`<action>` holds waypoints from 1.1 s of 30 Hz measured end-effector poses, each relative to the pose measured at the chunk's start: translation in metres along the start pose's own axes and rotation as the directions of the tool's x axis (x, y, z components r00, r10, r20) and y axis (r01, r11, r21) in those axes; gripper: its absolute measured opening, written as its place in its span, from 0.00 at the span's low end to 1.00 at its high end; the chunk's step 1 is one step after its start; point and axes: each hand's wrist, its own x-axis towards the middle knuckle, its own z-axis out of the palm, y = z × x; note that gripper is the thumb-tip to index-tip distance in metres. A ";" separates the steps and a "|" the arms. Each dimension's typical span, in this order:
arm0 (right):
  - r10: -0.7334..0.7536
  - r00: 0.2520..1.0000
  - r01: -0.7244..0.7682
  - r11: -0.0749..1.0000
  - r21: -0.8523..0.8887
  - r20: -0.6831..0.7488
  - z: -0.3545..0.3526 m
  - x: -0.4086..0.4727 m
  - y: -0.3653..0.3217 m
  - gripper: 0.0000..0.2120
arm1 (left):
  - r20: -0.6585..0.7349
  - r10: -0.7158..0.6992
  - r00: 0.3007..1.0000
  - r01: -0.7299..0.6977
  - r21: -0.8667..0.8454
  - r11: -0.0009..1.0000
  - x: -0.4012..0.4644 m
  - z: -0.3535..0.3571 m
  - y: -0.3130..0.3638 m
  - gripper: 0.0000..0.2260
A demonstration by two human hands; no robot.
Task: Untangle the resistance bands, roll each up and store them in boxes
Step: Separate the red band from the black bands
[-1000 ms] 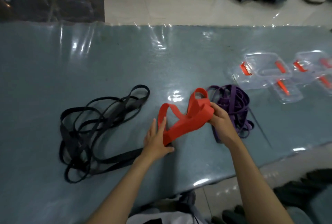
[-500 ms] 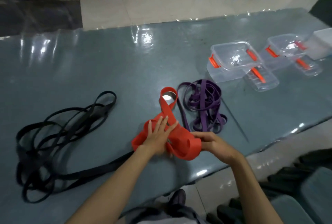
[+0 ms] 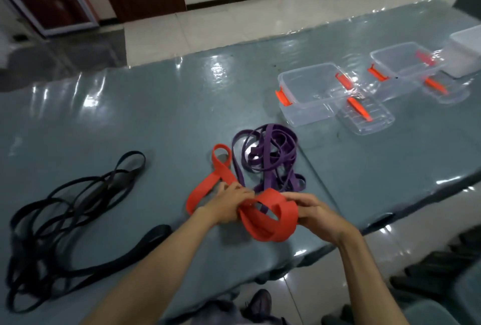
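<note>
A wide red band is partly wound into loose coils near the table's front edge. My left hand grips the coils on their left side, and my right hand grips them on the right. The band's free end trails away across the table and ends in a small loop. Just behind it a purple band lies in a tangled heap. A black band sprawls in loose loops at the left. Two clear boxes with orange clips stand open at the right.
Each box has its clear lid lying in front of it. A white box sits at the far right edge. The grey-blue table has a glossy cover. Dark chairs stand below the front edge.
The red band's coils have been lifted slightly and wound further between both hands. My view has shifted left and nearer, so the boxes appear farther right.
</note>
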 end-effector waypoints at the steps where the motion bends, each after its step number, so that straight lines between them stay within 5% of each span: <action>1: -0.022 1.000 0.022 1.000 0.017 -0.014 -0.003 0.001 0.001 0.23 | -0.027 -0.002 1.000 0.002 0.001 1.000 0.000 0.000 0.001 0.26; 3: -0.071 0.991 0.080 0.994 0.072 -0.112 -0.011 0.003 0.004 0.22 | -0.063 -0.014 0.998 0.014 0.008 1.000 -0.004 -0.001 0.001 0.20; 7: -0.091 0.915 0.197 0.951 0.239 -0.394 -0.028 0.002 0.013 0.15 | -0.167 -0.126 0.978 0.077 -0.274 0.959 -0.021 -0.009 -0.015 0.08; 12: 0.016 0.819 0.263 0.878 0.400 -0.573 -0.032 0.012 0.015 0.13 | -0.284 -0.234 0.930 0.091 -0.439 0.894 -0.045 -0.044 -0.024 0.10; 21: 0.183 0.732 0.138 0.903 0.406 -0.656 -0.030 0.039 -0.017 0.10 | -0.216 -0.061 0.975 -0.038 -0.427 0.904 -0.056 -0.145 0.013 0.07; 27: 0.120 0.629 0.252 0.903 0.347 -0.768 -0.046 0.016 -0.027 0.09 | -0.174 0.136 0.975 -0.208 -0.513 0.833 -0.033 -0.180 0.063 0.13; 33: 0.101 0.493 0.343 0.890 0.300 -0.864 -0.101 -0.027 -0.033 0.11 | -0.230 0.144 0.963 -0.264 -0.669 0.695 0.021 -0.183 0.139 0.14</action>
